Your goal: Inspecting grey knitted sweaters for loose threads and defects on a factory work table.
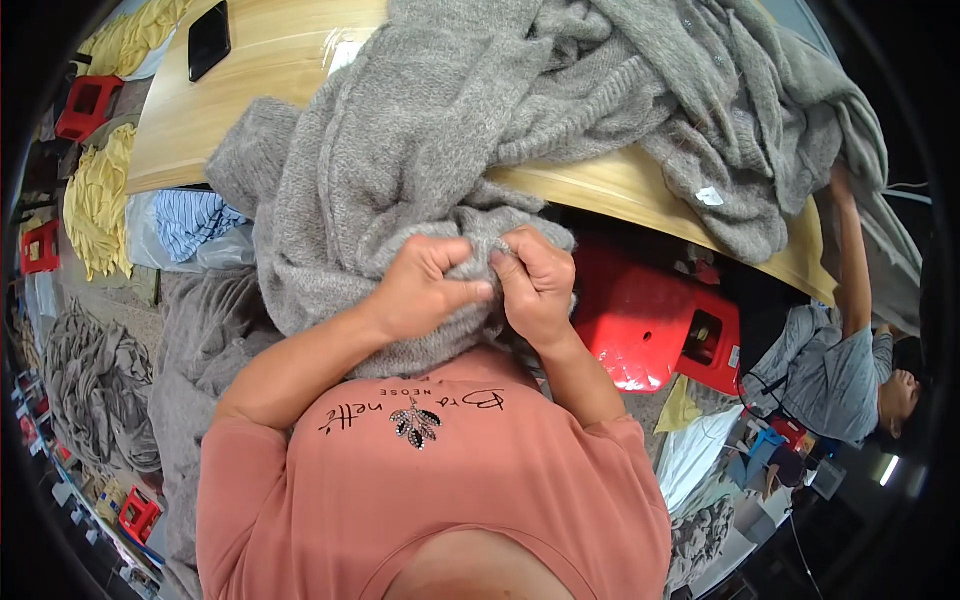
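Note:
A grey knitted garment (390, 130) is gathered in my lap and runs up over the table edge. My left hand (425, 285) is closed, pinching a fold of the knit between thumb and fingers. Close beside it, my right hand (537, 280) grips the same fold, its thumb pressed against the curled fingers. A small stretch of fabric lies between the two hands. Which part of the garment they hold is hard to make out.
More grey knitwear (740, 120) covers the wooden table (270, 60), where a black phone (209, 42) lies. A red stool (640, 320) stands at the right. Another person (835, 370) reaches to the knitwear. Yellow garments (100, 205) and a grey heap (100, 380) lie left.

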A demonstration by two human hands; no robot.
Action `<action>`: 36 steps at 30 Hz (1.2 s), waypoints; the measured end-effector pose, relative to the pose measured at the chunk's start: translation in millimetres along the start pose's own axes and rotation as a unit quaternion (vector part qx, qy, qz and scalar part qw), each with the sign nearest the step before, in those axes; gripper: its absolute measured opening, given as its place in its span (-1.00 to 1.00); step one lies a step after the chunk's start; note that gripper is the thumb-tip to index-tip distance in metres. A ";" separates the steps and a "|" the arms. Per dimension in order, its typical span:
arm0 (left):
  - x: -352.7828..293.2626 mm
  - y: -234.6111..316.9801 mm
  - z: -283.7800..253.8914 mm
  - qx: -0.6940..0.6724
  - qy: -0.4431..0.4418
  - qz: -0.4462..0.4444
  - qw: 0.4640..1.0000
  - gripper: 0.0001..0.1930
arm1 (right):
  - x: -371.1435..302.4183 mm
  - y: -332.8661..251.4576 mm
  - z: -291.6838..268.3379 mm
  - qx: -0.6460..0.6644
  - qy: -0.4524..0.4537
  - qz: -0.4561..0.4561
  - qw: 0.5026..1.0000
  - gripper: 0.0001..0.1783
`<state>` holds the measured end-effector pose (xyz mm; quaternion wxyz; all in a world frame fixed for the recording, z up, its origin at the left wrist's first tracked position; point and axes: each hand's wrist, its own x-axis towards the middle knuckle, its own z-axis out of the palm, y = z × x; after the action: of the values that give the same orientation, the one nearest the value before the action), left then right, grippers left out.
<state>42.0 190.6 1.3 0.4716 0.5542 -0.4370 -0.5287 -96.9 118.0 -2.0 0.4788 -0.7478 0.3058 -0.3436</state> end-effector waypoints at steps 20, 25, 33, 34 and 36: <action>25.4 12.8 -22.9 -0.244 0.145 -0.038 0.958 -0.88 | -71.5 91.2 -80.0 -0.005 0.015 0.263 0.965 -0.37; 31.7 18.4 -44.5 -0.294 0.230 0.035 0.927 -0.84 | -114.8 111.9 -79.7 0.140 -0.018 0.312 0.940 -0.32; 36.7 44.9 -107.8 -0.320 0.431 0.013 0.844 -0.78 | -131.8 123.9 -71.4 0.269 0.022 0.362 0.892 -0.50; 36.0 51.9 -121.2 -0.331 0.468 0.017 0.819 -0.77 | -138.2 123.6 -76.5 0.268 -0.039 0.389 0.880 -0.49; 30.2 61.1 -141.6 -0.349 0.444 0.044 0.824 -0.76 | -145.7 124.1 -81.8 0.265 -0.075 0.408 0.870 -0.58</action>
<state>186.0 158.9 55.7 0.7994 0.5075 0.0096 -0.3213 -262.9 147.2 -124.2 0.7781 -0.4248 0.4443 -0.1293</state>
